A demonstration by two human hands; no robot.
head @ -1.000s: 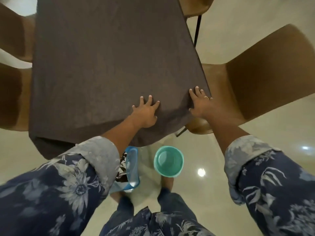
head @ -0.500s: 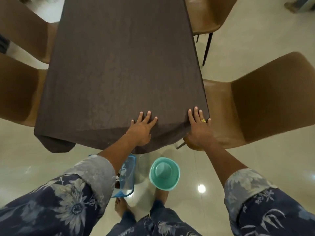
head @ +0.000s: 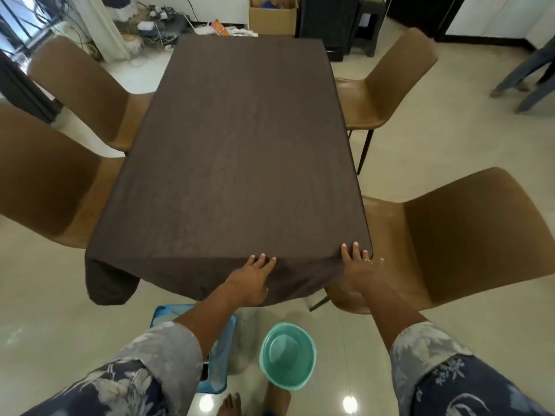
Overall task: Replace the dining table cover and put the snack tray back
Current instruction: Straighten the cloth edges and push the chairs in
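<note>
A dark brown table cover [head: 240,151] lies spread over the whole dining table and hangs down over the near edge. My left hand [head: 252,279] lies flat with straight fingers on the cloth at the middle of the near edge. My right hand [head: 357,265] presses with straight fingers on the cloth at the near right corner. A blue see-through tray [head: 222,349] stands on the floor under my left arm, which hides much of it. No snack tray is on the table.
A teal plastic bowl [head: 286,355] sits on the floor by my feet. Brown chairs flank the table: two on the left [head: 45,181], two on the right [head: 468,235]. A cardboard box [head: 273,13] and cables lie beyond the far end.
The view has tilted up and back, so the whole table and room now show. Both hands have slid back toward the near edge of the cloth and stay flat on it.
</note>
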